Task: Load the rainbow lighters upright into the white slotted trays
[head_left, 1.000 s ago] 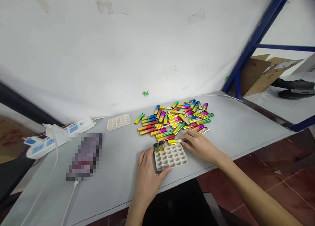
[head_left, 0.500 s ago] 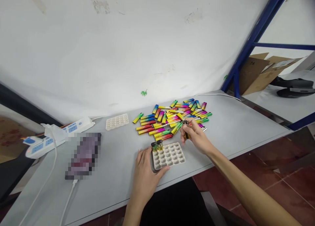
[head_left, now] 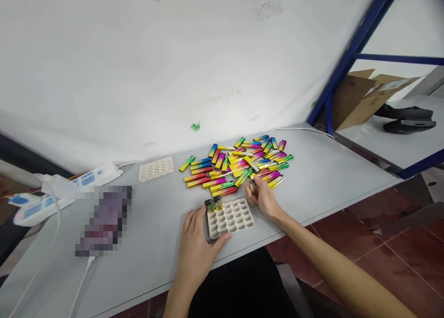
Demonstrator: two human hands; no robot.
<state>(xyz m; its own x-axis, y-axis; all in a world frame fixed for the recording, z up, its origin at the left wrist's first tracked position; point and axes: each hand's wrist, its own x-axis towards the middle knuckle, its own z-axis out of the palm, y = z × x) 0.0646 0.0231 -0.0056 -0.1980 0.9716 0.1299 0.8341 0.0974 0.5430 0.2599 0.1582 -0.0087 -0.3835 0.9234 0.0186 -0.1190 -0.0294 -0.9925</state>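
A pale tray with rows of oval holes point(head_left: 230, 217) lies near the front of the table. My left hand point(head_left: 196, 238) grips it at the left, with fingers along the side and thumb on the front edge. Two lighters, one greenish point(head_left: 210, 205) and one yellowish point(head_left: 218, 203), stand upright in the back left holes, black tops up. My right hand point(head_left: 265, 198) is closed around another lighter point(head_left: 253, 185) just right of the tray's back corner; the fingers hide most of its body. Behind lies a heap of shiny multicoloured metallic sleeves point(head_left: 239, 165).
A second holed tray point(head_left: 156, 169) lies against the wall. To the left are a power strip point(head_left: 92, 178), white cables and a blurred-out object point(head_left: 106, 221). A blue metal frame point(head_left: 328, 107) and a cardboard box point(head_left: 357, 100) stand at the right.
My right hand has lowered and come closer to the tray with the lighter in it. My left hand stays on the tray. The whole view has shifted slightly.
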